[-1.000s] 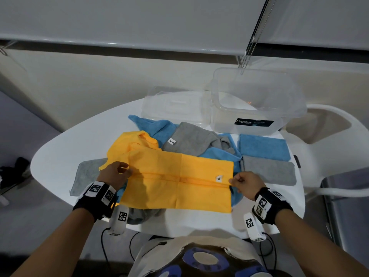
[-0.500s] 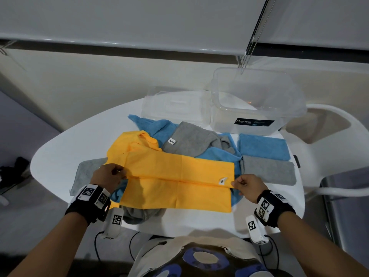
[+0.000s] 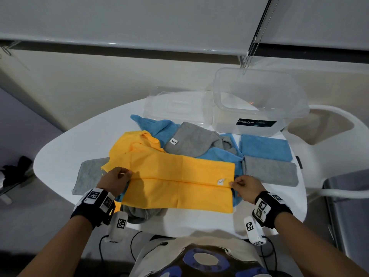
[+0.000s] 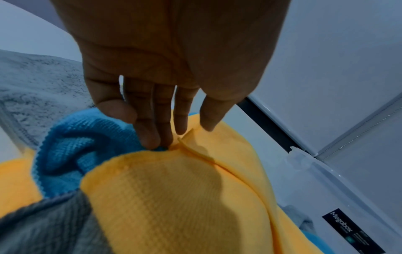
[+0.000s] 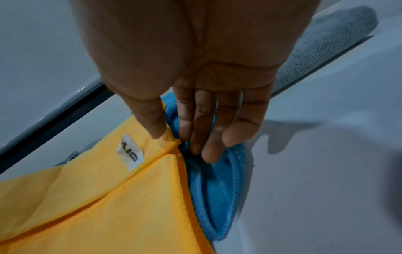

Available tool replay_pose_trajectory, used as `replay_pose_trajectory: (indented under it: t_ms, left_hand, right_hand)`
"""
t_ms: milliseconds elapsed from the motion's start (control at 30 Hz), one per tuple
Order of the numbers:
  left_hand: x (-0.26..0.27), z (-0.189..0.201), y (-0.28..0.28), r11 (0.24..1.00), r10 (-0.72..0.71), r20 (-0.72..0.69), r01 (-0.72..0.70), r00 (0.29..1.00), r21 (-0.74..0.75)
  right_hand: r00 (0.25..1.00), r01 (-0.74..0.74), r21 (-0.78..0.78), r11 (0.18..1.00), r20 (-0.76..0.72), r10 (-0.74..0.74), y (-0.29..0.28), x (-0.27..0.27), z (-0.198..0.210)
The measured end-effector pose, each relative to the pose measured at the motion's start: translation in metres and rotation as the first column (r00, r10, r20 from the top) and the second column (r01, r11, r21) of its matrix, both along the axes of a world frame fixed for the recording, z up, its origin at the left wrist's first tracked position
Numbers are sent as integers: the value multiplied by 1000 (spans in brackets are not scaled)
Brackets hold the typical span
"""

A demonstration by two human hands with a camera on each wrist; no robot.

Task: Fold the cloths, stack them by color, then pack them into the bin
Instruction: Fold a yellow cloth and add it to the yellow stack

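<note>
At the near edge of the surface [image 3: 60, 156], my left hand [image 3: 113, 181] and right hand [image 3: 246, 188] each pinch an end of the yellow cloth's [image 3: 179, 182] folded flap, keeping it square; the bin [image 3: 257, 102] waits far right.

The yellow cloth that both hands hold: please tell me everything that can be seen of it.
The yellow woven cloth lies flat on a heap of blue and grey cloths on the white table, spread wide and partly folded: its far half is laid over towards the person, the edge forming a seam across the middle. A small white label sits near its right end. The left hand pinches the folded edge at the left, the right hand at the right corner. Its far left part is rumpled.
</note>
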State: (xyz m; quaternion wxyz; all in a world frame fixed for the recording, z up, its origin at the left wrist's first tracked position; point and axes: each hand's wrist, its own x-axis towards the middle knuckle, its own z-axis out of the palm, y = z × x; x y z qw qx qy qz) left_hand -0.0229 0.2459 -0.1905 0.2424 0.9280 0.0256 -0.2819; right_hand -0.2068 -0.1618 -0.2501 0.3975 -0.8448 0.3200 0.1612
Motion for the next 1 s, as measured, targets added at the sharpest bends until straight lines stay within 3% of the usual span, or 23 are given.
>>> replay_pose_trajectory:
  t_ms: [100,233,500,700,900,1000]
  left_hand:
    - [0,-3,-6,994,76,-36,-78,996,-70]
    - [1,-8,-15,1000,29,-71,-29,997,6]
    - [-9,-12,-27,997,76,55,-78,996,23]
    - [-15,-8,-28,994,66,30,-63,997,-92]
    - [-15,-8,-24,998,34,191,-25,981,-49]
    - [-1,5,-28,999,-32,275,34,961,-3]
  right_hand:
    - [997,-60,-13,998,-43,59,5,4,3]
    - [991,-125,49,991,-34,127,10,7,0]
    - [996,-84,120,989,17,82,11,9,1]
    - [977,203,372,906,-14,-213,12,11,-4]
    - [969,228,360,905,5,-246,13,10,2]
    - [967,227,438,870,6,-256,15,6,11]
